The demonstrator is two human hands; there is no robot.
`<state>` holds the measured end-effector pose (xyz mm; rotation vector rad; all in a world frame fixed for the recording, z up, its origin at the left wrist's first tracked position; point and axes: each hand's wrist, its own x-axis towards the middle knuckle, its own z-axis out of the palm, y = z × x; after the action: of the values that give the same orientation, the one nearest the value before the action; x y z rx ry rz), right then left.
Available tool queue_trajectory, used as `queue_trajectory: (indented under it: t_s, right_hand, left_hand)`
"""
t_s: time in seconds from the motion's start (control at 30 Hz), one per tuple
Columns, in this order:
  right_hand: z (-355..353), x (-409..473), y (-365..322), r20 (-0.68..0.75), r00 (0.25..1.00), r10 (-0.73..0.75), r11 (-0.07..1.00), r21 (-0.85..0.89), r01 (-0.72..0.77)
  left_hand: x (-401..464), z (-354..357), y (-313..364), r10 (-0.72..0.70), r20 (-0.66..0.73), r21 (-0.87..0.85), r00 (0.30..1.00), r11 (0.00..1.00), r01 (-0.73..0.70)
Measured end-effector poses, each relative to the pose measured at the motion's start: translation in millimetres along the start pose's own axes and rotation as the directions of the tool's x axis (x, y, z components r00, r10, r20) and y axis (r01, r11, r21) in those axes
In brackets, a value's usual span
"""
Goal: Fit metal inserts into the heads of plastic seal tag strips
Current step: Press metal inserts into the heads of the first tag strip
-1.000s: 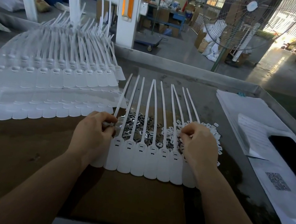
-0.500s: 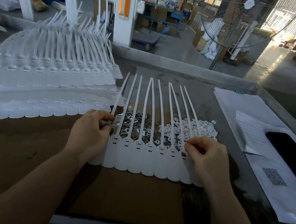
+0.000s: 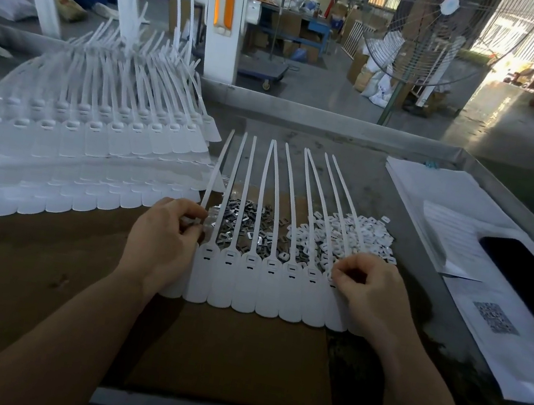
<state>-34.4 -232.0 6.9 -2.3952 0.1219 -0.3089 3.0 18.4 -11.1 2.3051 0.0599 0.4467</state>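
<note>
On tabletop [image 3: 40,272], row of white tag strips [image 3: 266,292] is pinched at left end by left hand [image 3: 162,242]; right hand [image 3: 370,287] pinches something small at right-end head.

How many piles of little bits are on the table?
2. The shiny metal pile lies behind the strips, mid-table; the white plastic pile sits just right of it. Strips cover parts of both.

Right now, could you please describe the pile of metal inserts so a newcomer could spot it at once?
Start at the row of white seal tag strips lying side by side between the left hand and the right hand. Just beyond the strips' heads, under their thin tails, lie two heaps of small parts. The metal inserts are the left heap, dark and shiny, unlike the white plastic pieces to its right.
</note>
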Motion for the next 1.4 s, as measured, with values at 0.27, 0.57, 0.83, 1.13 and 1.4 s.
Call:
queue_trajectory:
  t_s: [0.27, 0.57, 0.83, 1.13, 1.4]
  right_hand:
    - [-5, 1, -5, 0.034, 0.998, 0.045, 0.998, 0.033, -0.047]
    - [-10, 13, -17, 0.124, 0.975, 0.184, 0.974, 0.108, -0.197]
    - [-12, 13, -10, 0.129, 0.980, 0.149, 0.970, 0.171, -0.170]
    - [-2, 21, -6, -0.106, 0.994, 0.032, 0.999, -0.024, -0.035]
    - [9, 30, -8, -0.070, 0.992, -0.104, 0.934, -0.349, 0.073]
  left_hand:
    - [0, -1, 1, -0.004, 0.008, -0.003, 1.000, 1.000, 0.004]
    - [1, -1, 0, -0.011, 0.024, -0.010, 1.000, 1.000, 0.011]
    - [0, -1, -1, -0.012, 0.024, -0.012, 1.000, 1.000, 0.012]
    - [0, 0, -1, -0.013, 0.009, -0.002, 1.000, 1.000, 0.013]
    - [1, 0, -2, -0.006, 0.010, 0.002, 1.000, 1.000, 0.006]
